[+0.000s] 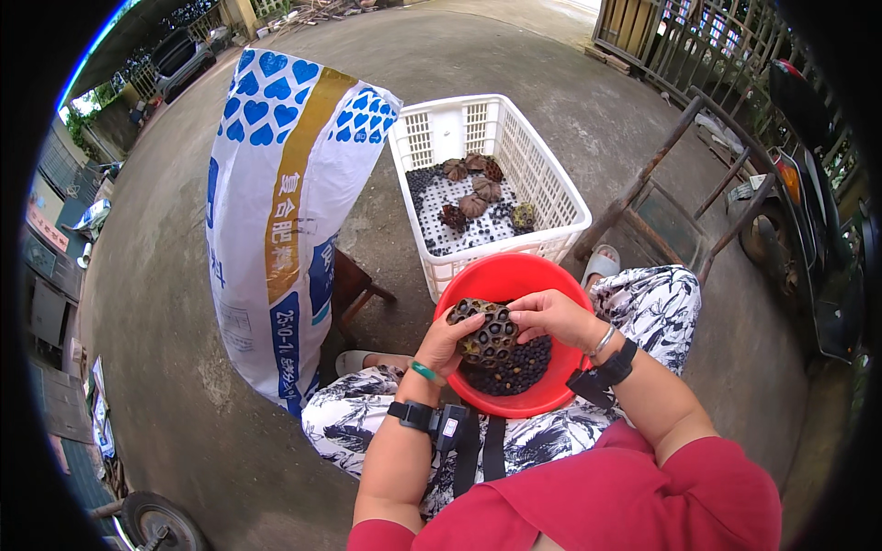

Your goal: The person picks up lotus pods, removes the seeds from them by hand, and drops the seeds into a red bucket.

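My left hand [443,342] is closed round the side of a lotus seed pod [483,335], its thumb lying over the top face. Dark seeds sit in the pod's holes. My right hand [553,317] has its thumb and fingers pinched together at the pod's right edge; whatever is between the fingertips is too small to make out. Both hands are over a red basin [562,384] resting at my lap. Loose dark lotus seeds [522,369], a few of them brownish, cover its bottom.
Beyond the basin stands a white plastic crate [542,188] with several brown pods [485,188] and scattered dark seeds. A tall white-and-blue sack [262,211] stands at left, beside a wooden stool [354,289]. To the right are a rusty metal frame [657,216] and a parked motorbike [813,230].
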{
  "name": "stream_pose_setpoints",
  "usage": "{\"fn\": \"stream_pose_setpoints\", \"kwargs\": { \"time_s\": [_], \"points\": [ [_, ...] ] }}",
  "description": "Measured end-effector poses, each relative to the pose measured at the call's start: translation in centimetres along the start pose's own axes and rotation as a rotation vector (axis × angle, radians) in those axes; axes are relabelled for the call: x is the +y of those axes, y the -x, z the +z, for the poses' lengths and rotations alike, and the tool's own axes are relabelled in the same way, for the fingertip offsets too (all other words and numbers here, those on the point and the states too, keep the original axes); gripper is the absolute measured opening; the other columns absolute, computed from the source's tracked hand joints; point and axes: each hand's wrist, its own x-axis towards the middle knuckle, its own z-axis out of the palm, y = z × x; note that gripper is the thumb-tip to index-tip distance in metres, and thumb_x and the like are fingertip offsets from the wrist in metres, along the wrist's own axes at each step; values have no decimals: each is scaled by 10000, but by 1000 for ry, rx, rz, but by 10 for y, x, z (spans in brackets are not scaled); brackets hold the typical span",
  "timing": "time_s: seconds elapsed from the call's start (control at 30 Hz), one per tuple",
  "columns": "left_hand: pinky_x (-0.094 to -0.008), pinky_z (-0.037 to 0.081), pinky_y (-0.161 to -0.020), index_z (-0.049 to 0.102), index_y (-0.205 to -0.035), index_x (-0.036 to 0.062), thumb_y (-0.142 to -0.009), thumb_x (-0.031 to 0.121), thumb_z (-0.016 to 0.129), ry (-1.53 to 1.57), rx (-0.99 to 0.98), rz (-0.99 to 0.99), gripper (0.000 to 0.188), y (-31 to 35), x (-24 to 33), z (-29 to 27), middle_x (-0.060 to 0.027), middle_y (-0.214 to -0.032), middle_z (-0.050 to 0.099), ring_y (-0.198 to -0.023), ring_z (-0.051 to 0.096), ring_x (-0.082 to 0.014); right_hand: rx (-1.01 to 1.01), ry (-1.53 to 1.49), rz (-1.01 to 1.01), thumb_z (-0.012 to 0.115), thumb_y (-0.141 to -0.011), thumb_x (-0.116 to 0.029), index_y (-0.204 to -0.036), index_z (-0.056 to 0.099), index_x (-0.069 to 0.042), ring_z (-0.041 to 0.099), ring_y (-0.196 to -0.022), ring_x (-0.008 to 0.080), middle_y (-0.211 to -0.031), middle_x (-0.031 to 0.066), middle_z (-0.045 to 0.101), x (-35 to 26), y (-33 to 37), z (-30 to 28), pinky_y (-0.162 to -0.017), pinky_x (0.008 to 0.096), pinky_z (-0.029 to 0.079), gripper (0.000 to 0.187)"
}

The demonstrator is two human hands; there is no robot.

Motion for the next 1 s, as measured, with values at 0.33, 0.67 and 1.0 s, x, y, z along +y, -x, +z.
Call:
{"fn": "stream_pose_setpoints", "kwargs": {
  "time_s": [0.33, 0.67, 1.0],
  "points": [
    [-316, 482, -786, 482, -1109, -11, -770, 139, 633, 17, -56, 7, 400, -10, -10, -6, -113, -996, 593, -885, 592, -200, -32, 10, -55, 522, -857, -114, -987, 583, -2, 547, -705, 74, -842, 12, 581, 20, -14, -1, -615, 200, 473, 182],
    [-275, 475, -743, 533, -1021, 7, -741, 85, 654, -64, 47, 116, 314, -32, -29, -19, -70, -925, 612, -815, 593, -149, 241, 465, -327, 583, -825, -196, -808, 574, -22, 500, -610, 83, -659, -6, 540, 50, -34, -23, -568, 222, 417, 174],
    [-266, 468, -741, 539, -1009, 13, -744, 103, 652, -84, -30, 11, 303, -32, -38, -29, -59, -913, 600, -813, 581, -143, 34, 589, -166, 588, -829, -320, -758, 564, -23, 477, -534, 70, -615, -5, 528, 33, -29, -13, -484, 209, 387, 306]
  ]
}}
